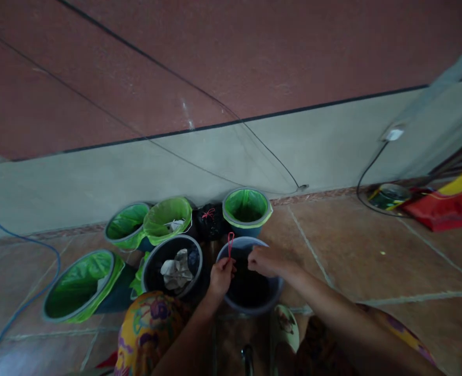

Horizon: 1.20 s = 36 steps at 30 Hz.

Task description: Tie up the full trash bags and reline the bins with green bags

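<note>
A grey-blue round bin (276,289) stands between my knees, with dark contents inside that I cannot make out. Over its left rim, my left hand (222,274) pinches a looped red string (231,243), which sticks up above the fingers. My right hand (262,261) is closed over the right part of the bin; whatever its fingers hold, if anything, is hidden. Behind the bin sits a tied black bag (211,223) with a red string bow on top.
Green-lined bins (80,284) stand left and behind, beside a dark bin (147,279) holding crumpled paper. A blue hose (54,279) crosses the left floor. At the right lie a red dustpan (442,211), a round container (389,197) and a black cable (359,183).
</note>
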Motion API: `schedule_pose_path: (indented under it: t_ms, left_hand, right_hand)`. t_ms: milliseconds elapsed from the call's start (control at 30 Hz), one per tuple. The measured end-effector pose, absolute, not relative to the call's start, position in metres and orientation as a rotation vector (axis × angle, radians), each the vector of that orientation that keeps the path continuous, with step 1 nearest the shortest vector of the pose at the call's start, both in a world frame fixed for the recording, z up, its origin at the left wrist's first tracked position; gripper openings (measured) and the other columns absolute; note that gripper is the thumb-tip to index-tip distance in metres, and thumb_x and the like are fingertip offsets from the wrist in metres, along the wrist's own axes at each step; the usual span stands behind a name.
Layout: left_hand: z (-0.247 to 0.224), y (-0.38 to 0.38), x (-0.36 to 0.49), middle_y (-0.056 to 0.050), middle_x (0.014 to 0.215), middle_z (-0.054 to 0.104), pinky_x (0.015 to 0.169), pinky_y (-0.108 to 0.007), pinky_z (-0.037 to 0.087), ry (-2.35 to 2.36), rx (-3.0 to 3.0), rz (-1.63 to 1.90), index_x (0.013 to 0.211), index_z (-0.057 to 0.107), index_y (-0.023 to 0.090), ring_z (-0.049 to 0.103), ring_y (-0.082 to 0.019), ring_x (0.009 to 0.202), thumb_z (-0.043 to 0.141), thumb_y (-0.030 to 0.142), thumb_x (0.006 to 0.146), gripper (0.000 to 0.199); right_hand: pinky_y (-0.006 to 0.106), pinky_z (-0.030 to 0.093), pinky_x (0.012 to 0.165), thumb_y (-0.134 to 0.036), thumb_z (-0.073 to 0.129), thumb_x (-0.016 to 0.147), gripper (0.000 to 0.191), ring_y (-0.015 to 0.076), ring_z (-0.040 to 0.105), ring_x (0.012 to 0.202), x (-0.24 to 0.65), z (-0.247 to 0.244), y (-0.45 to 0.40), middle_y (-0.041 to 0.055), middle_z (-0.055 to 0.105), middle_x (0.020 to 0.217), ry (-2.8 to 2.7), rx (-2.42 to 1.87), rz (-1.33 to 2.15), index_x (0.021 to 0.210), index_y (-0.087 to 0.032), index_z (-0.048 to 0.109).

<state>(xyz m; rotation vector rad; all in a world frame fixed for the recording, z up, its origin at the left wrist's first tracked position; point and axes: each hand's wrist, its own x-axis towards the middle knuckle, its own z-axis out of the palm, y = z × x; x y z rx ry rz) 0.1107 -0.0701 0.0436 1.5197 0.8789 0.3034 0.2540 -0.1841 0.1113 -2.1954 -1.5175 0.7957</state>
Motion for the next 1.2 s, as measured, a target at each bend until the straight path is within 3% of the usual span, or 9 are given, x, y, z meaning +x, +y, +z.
schedule_pose_path:
  t_ms: [133,333,700,800,867,967,1067,1133,1200]
  left_hand:
    - [0.04,-0.072,0.112,0.002,0.059,0.059,0.051,-0.021,0.039,0.848,1.493,0.288,0.078,0.069,0.016,0.05,-0.008,0.051,0.058,0.043,0.076,0.029]
    - [0.037,-0.075,0.115,0.002,0.058,0.056,0.05,-0.02,0.036,0.849,1.334,0.311,0.081,0.069,0.015,0.048,-0.008,0.051,0.066,0.051,0.069,0.038]
    - [0.039,-0.091,0.116,-0.002,0.077,0.062,0.07,-0.025,0.048,0.635,1.121,0.118,0.08,0.07,0.015,0.055,-0.011,0.074,0.075,0.035,0.062,0.028]
    - [0.039,-0.09,0.117,-0.004,0.084,0.064,0.069,-0.024,0.047,0.632,1.221,0.141,0.078,0.07,0.015,0.055,-0.012,0.077,0.073,0.042,0.066,0.03]
    - [0.039,-0.088,0.117,-0.004,0.085,0.064,0.067,-0.023,0.047,0.675,1.249,0.172,0.076,0.069,0.015,0.055,-0.012,0.076,0.072,0.046,0.068,0.032]
    - [0.039,-0.084,0.118,-0.002,0.078,0.062,0.062,-0.021,0.046,0.75,1.245,0.186,0.075,0.068,0.015,0.054,-0.01,0.07,0.071,0.049,0.067,0.036]
    - [0.038,-0.082,0.119,0.0,0.067,0.057,0.059,-0.021,0.045,0.758,1.252,0.164,0.072,0.066,0.015,0.05,-0.008,0.062,0.069,0.055,0.068,0.041]
    - [0.037,-0.082,0.12,0.001,0.064,0.055,0.057,-0.021,0.044,0.746,1.257,0.16,0.072,0.066,0.014,0.048,-0.008,0.059,0.068,0.058,0.067,0.044]
    - [0.036,-0.081,0.121,0.0,0.066,0.057,0.056,-0.021,0.044,0.744,1.257,0.169,0.075,0.066,0.014,0.05,-0.008,0.059,0.07,0.059,0.064,0.046]
  right_hand:
    - [0.023,0.036,0.061,-0.028,0.051,0.086,0.026,0.0122,0.057,0.069,0.249,0.11,-0.175,0.0026,0.069,0.076,-1.564,-2.032,0.858,0.083,-0.018,0.074]
    - [0.024,0.034,0.059,-0.025,0.048,0.086,0.026,0.0121,0.056,0.064,0.249,0.113,-0.175,0.0032,0.068,0.072,-1.421,-2.169,0.87,0.077,-0.016,0.07]
    - [0.022,0.039,0.063,-0.024,0.047,0.088,0.024,0.0105,0.056,0.066,0.244,0.113,-0.165,-0.0001,0.064,0.069,-1.35,-1.874,0.851,0.073,-0.016,0.064]
    - [0.022,0.044,0.063,-0.033,0.048,0.089,0.025,0.0105,0.058,0.069,0.253,0.114,-0.166,0.0026,0.068,0.088,-1.093,-1.826,0.796,0.098,-0.016,0.065]
    - [0.023,0.047,0.062,-0.036,0.044,0.091,0.037,0.0107,0.06,0.068,0.262,0.115,-0.168,0.007,0.067,0.106,-0.816,-1.863,0.713,0.121,-0.016,0.056]
    - [0.027,0.05,0.072,-0.024,0.038,0.092,0.038,0.0136,0.064,0.078,0.273,0.117,-0.172,0.0116,0.066,0.114,-0.701,-2.021,0.569,0.124,-0.013,0.055]
    - [0.028,0.045,0.092,-0.008,0.041,0.083,0.043,0.016,0.062,0.104,0.269,0.115,-0.175,0.0092,0.064,0.123,-1.051,-2.06,0.599,0.121,-0.016,0.06]
    - [0.028,0.042,0.097,-0.005,0.045,0.079,0.051,0.0166,0.059,0.113,0.259,0.109,-0.175,0.0071,0.063,0.127,-1.293,-2.035,0.691,0.126,-0.019,0.059]
    - [0.03,0.042,0.095,-0.009,0.05,0.079,0.047,0.0188,0.06,0.11,0.249,0.101,-0.175,0.0085,0.067,0.12,-1.412,-2.107,0.764,0.124,-0.018,0.06]
